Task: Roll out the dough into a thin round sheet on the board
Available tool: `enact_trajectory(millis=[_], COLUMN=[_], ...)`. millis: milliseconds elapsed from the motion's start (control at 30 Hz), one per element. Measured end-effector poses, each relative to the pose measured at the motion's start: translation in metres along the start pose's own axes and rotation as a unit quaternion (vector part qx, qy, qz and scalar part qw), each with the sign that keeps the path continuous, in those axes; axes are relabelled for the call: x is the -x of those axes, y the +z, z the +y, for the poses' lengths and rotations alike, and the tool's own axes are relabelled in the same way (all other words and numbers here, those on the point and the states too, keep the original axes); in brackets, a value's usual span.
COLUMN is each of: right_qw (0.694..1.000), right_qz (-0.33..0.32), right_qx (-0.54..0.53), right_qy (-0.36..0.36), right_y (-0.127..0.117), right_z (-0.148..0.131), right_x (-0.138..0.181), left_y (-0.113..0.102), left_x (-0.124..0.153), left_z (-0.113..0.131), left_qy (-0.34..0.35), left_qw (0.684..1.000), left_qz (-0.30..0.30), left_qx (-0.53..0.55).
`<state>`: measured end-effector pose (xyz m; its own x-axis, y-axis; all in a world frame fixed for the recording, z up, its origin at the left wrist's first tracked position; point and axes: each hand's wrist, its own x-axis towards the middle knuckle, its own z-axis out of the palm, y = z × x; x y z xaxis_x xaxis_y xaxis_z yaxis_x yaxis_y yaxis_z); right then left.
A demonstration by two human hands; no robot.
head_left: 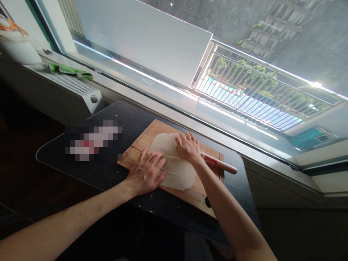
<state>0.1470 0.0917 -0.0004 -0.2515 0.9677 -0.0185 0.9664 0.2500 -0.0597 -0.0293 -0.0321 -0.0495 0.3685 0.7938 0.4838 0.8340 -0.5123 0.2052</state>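
Neither grip is closed on anything: both hands lie flat, fingers spread, palms pressing down. Going from the left, a blurred-out object sits on the dark ribbed table [67, 170], well apart from the work. Next comes the left hand [146, 174], open, its heel on the near edge of the wooden board [195, 197] and its fingertips resting on the near-left rim of the dough sheet [176, 170]. That sheet is a thin, pale, roughly oval round lying in the middle of the board, with a faint ridge across it between the hands, where a rolling pin seems to lie under a fold; only the pin's handle [220, 165] shows plainly, sticking out to the right. The right hand [189, 146], also open, presses the far side of the sheet just beside that handle.

By the look of it, the step in hand is flattening the dough. Going on would call for even pressure from both palms, so the thin sheet does not tear or stick to the board.
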Motion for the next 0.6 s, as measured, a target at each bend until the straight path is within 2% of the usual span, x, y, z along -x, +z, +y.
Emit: enact_trajectory(millis=[67,133,300,367,433,533,600], right_qw=[0.999,0.999,0.998,0.997,0.999,1.000,0.998], right_qz=[0.014,0.024,-0.032,-0.050,-0.038,0.006,0.032], right_qx=[0.003,0.009,0.007,0.006,0.001,-0.002,0.002], right_qy=[-0.028,-0.027,0.048,0.051,0.031,-0.029,-0.052], right_y=[0.006,0.006,-0.011,-0.014,-0.010,0.003,0.009], right_z=[-0.003,-0.003,0.010,0.010,0.007,-0.001,-0.004], right_x=[0.018,0.015,-0.042,-0.047,-0.030,0.013,0.027], left_y=[0.000,0.000,-0.002,-0.002,-0.002,-0.001,-0.001], left_x=[0.000,0.000,0.000,0.000,0.000,0.000,0.000], left_z=[0.000,0.000,0.000,0.000,0.000,0.000,0.000], left_qy=[0.001,0.002,0.000,0.001,0.003,0.007,0.006], left_qw=[1.000,1.000,1.000,1.000,1.000,1.000,1.000], left_qz=[0.000,-0.003,-0.010,-0.006,-0.002,0.003,-0.001], left_qx=[0.000,-0.002,-0.012,-0.014,-0.013,-0.012,-0.012])
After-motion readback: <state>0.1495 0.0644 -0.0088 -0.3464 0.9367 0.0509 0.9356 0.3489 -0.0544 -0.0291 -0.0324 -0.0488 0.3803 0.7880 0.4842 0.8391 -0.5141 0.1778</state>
